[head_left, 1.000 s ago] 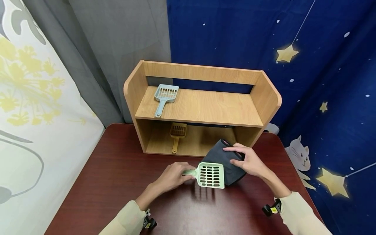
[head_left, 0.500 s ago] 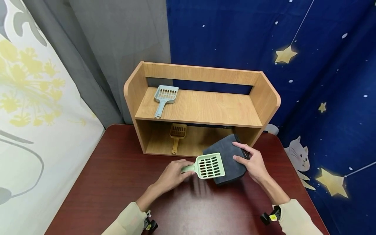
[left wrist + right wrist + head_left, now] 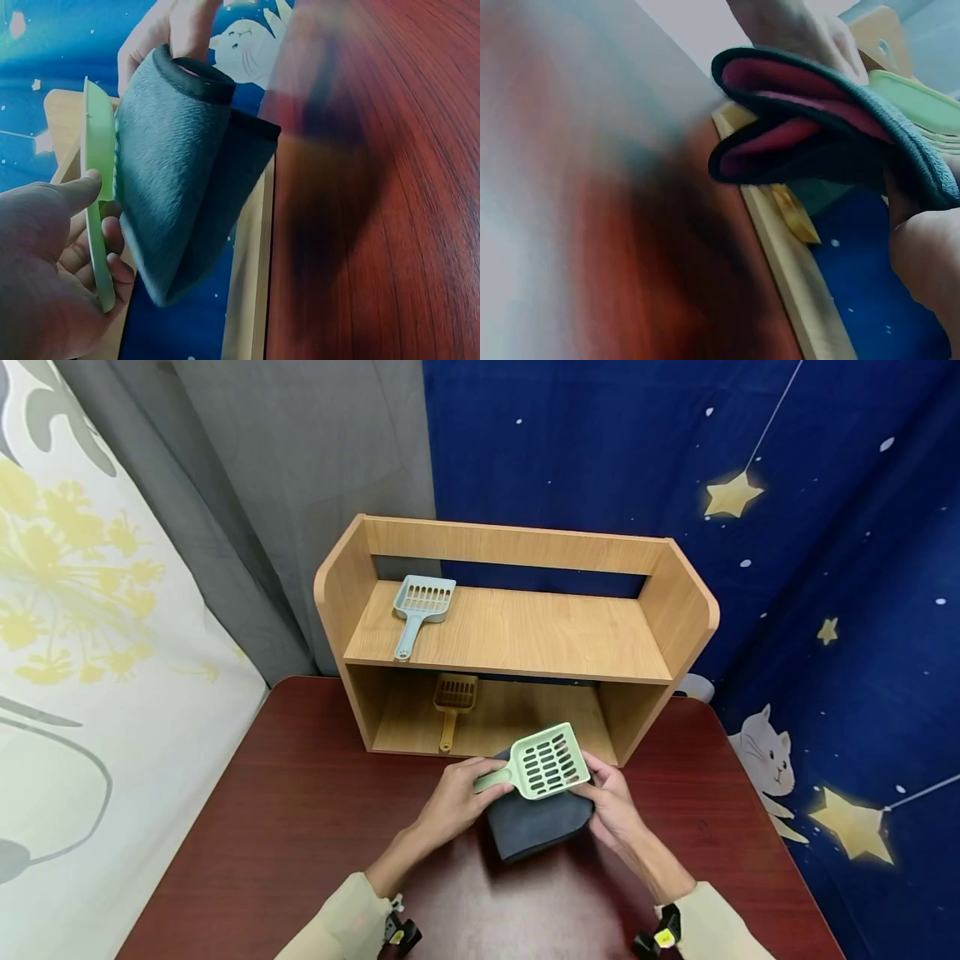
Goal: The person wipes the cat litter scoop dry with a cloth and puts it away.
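My left hand [image 3: 457, 793] pinches the handle of a light green slotted litter scoop [image 3: 551, 763], thumb on one side and fingers on the other. Its pan points to the right and overlaps a folded dark grey cloth [image 3: 536, 828] in the head view. My right hand [image 3: 617, 814] grips that cloth at its right edge, with fingertips by the corner of the scoop. In the left wrist view the fuzzy cloth [image 3: 172, 157] lies right against the pan. The right wrist view looks into its folds, with a pink inner side [image 3: 802, 135] and black edging.
A two-tier wooden shelf [image 3: 517, 668] stands at the back of the dark red table [image 3: 315, 827]. On its upper tier lies a light blue litter scoop [image 3: 424, 600]; on the lower tier, a brownish-yellow one [image 3: 454, 693]. Curtains hang behind.
My right hand has brought the cloth left and down, under the scoop. My left hand has raised the scoop slightly and tilted its pan. Both hands are closer together.
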Motion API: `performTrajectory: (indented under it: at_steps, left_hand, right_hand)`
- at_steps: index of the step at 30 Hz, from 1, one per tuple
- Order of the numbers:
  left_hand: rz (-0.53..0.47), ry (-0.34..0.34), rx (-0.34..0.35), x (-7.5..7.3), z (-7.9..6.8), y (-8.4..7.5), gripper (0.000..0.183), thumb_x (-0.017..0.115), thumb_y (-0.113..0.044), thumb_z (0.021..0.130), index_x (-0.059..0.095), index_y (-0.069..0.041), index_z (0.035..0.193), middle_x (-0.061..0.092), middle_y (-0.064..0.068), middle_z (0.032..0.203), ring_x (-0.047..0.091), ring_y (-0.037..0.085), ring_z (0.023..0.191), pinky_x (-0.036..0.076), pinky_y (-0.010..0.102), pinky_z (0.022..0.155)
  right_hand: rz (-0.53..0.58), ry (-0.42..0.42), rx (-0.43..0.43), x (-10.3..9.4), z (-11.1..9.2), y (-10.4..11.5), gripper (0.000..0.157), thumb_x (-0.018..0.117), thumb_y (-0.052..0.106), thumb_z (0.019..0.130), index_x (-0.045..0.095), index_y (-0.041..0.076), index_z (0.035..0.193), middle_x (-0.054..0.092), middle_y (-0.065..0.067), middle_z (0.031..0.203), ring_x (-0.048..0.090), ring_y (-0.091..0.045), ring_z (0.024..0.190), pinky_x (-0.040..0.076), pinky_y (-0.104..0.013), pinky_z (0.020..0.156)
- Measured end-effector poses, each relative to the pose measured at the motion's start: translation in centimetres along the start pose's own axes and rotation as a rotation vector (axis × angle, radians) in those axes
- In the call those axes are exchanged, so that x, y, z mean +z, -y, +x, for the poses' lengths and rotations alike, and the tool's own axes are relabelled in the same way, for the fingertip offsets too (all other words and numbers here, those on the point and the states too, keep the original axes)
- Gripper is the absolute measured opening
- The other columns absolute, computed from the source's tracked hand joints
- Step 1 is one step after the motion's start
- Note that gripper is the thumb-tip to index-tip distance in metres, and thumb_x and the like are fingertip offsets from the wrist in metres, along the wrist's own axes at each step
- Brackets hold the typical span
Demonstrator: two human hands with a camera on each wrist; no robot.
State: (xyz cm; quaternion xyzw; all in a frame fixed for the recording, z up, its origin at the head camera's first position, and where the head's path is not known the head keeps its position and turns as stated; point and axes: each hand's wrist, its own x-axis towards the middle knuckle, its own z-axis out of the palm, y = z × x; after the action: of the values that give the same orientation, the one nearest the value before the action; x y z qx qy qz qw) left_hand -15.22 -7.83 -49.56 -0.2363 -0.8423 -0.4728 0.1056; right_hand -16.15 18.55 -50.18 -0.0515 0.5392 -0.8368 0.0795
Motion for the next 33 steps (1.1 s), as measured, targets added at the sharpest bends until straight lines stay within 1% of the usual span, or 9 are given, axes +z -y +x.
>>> performTrajectory:
  at_steps: [2, 3, 7, 9, 13, 17, 23, 28, 33]
  left_hand:
    - [0.002, -0.005, -0.008, 0.1, 0.0, -0.2, 0.033, 0.085, -0.017, 0.091, 0.078, -0.003, 0.121, 0.077, 0.007, 0.108, 0.071, 0.016, 0.095, 0.057, 0.03, 0.08]
    - [0.004, -0.008, -0.009, 0.1, 0.0, -0.2, 0.033, 0.085, -0.017, 0.091, 0.078, -0.004, 0.121, 0.077, 0.006, 0.107, 0.07, 0.016, 0.094, 0.057, 0.03, 0.079]
    - [-0.007, -0.004, -0.008, -0.1, -0.2, -0.1, 0.034, 0.085, -0.017, 0.091, 0.078, -0.003, 0.122, 0.077, 0.006, 0.106, 0.067, 0.013, 0.09, 0.055, 0.027, 0.077]
    - [-0.014, 0.002, 0.001, -0.3, -0.4, 0.1, 0.034, 0.084, -0.016, 0.091, 0.078, -0.003, 0.122, 0.077, 0.005, 0.105, 0.065, 0.012, 0.086, 0.054, 0.026, 0.074]
    - [-0.02, 0.023, 0.0, -0.7, -0.7, 0.5, 0.034, 0.085, -0.015, 0.091, 0.078, -0.002, 0.122, 0.077, 0.005, 0.103, 0.063, 0.009, 0.084, 0.053, 0.024, 0.073]
    - [-0.03, 0.037, -0.007, -0.8, -0.9, 0.7, 0.034, 0.085, -0.014, 0.09, 0.078, -0.002, 0.122, 0.076, 0.005, 0.101, 0.061, 0.008, 0.082, 0.052, 0.023, 0.072]
    - [-0.043, 0.025, 0.004, -0.4, -0.7, 0.5, 0.034, 0.085, -0.013, 0.09, 0.078, -0.001, 0.122, 0.075, 0.006, 0.1, 0.059, 0.008, 0.081, 0.052, 0.023, 0.071]
    - [-0.043, 0.005, 0.015, -0.1, -0.2, -0.1, 0.036, 0.086, -0.014, 0.089, 0.078, -0.001, 0.122, 0.075, 0.007, 0.101, 0.062, 0.011, 0.084, 0.054, 0.024, 0.073]
    - [-0.04, 0.007, 0.011, 0.0, -0.1, -0.5, 0.037, 0.086, -0.015, 0.09, 0.078, 0.0, 0.123, 0.076, 0.007, 0.102, 0.064, 0.011, 0.086, 0.054, 0.025, 0.076]
  right_hand:
    - [-0.011, -0.009, -0.005, 0.3, 0.0, -0.3, 0.073, 0.053, -0.026, 0.086, 0.03, -0.02, 0.155, 0.073, 0.006, 0.123, 0.066, -0.006, 0.116, 0.054, -0.022, 0.095]
    - [-0.011, -0.015, -0.005, 0.4, 0.0, -0.4, 0.073, 0.053, -0.027, 0.085, 0.032, -0.019, 0.154, 0.073, 0.006, 0.122, 0.066, -0.006, 0.115, 0.054, -0.022, 0.094]
    - [0.029, 0.005, -0.005, -0.3, 0.0, 0.5, 0.063, 0.055, -0.025, 0.089, 0.055, -0.004, 0.148, 0.07, 0.001, 0.131, 0.065, -0.011, 0.121, 0.056, -0.027, 0.096]
    - [0.053, 0.025, -0.011, -0.9, 0.1, 1.3, 0.059, 0.056, -0.023, 0.093, 0.062, 0.004, 0.144, 0.066, -0.003, 0.138, 0.064, -0.015, 0.125, 0.057, -0.032, 0.097]
    - [0.048, 0.053, -0.055, -1.8, 0.3, 2.9, 0.059, 0.059, -0.018, 0.097, 0.053, 0.0, 0.153, 0.059, -0.006, 0.147, 0.063, -0.019, 0.13, 0.057, -0.037, 0.097]
    - [0.04, 0.049, -0.068, -2.2, 0.3, 3.7, 0.06, 0.058, -0.016, 0.099, 0.049, 0.0, 0.156, 0.055, -0.005, 0.151, 0.061, -0.017, 0.133, 0.057, -0.035, 0.098]
    - [0.081, 0.079, -0.058, -1.6, 0.1, 2.1, 0.057, 0.056, -0.017, 0.099, 0.054, 0.002, 0.153, 0.056, -0.006, 0.15, 0.061, -0.017, 0.132, 0.056, -0.035, 0.1]
    - [0.097, 0.088, -0.079, -0.6, -0.1, -0.4, 0.061, 0.051, -0.025, 0.09, 0.069, 0.012, 0.134, 0.07, -0.002, 0.133, 0.066, -0.011, 0.121, 0.056, -0.027, 0.096]
    - [0.068, 0.076, -0.081, 0.1, -0.3, -1.6, 0.061, 0.051, -0.027, 0.086, 0.07, 0.016, 0.125, 0.076, -0.001, 0.119, 0.07, -0.01, 0.111, 0.057, -0.024, 0.091]
